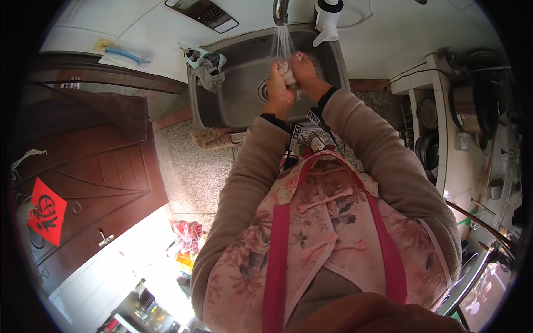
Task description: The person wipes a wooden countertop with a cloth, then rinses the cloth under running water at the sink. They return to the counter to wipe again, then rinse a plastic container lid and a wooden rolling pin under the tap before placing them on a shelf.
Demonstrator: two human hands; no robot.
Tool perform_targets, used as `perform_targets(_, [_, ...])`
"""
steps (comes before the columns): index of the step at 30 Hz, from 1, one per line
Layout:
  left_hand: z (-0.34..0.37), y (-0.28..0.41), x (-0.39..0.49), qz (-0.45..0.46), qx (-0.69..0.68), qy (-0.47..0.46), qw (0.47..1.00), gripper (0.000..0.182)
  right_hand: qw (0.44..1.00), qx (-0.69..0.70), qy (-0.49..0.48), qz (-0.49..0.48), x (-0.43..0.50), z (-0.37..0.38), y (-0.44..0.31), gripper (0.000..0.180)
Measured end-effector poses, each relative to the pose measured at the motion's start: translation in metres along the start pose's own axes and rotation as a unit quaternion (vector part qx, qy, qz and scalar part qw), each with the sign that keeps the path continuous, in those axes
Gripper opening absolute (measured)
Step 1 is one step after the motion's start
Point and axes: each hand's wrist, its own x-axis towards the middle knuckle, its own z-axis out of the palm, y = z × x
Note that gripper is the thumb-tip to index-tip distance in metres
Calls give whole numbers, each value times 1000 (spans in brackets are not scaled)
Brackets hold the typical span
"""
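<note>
Water streams from a metal faucet (281,14) into the stainless steel sink (239,100) before me. Under the stream, a bunched, wet, pale cloth (287,75) is squeezed between my hands. My left hand (280,89) grips it from the left, fingers upward. From the right, my right hand (306,70) presses against it, its fingertips in the spray. Both hands are above the basin, right of the drain (263,90). The far side of the cloth is hidden by my fingers and the water.
A light blue caddy (193,54) with a grey rag (208,77) hangs at the sink's left rim. A white dispenser (329,25) stands at the back right. A brush (212,138) lies at the front edge. Pots (466,104) sit on shelves to the right.
</note>
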Motion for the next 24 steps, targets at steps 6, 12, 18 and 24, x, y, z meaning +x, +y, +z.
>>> perform_targets(6, [-19, 23, -6, 130, 383, 259, 877, 23, 895, -164, -89, -405, -62, 9, 3, 15])
perform_targets(12, [-39, -7, 0, 46, 102, 287, 951, 22, 984, -119, 5, -132, 12, 4, -8, 19])
perform_targets(18, [-46, 28, -2, 3, 74, 326, 942, 20, 935, -36, -40, -351, -37, 16, 9, 19])
perform_targets(24, [-34, -2, 3, 49, 295, 338, 892, 23, 927, -280, -30, -249, -1, -1, -10, 17])
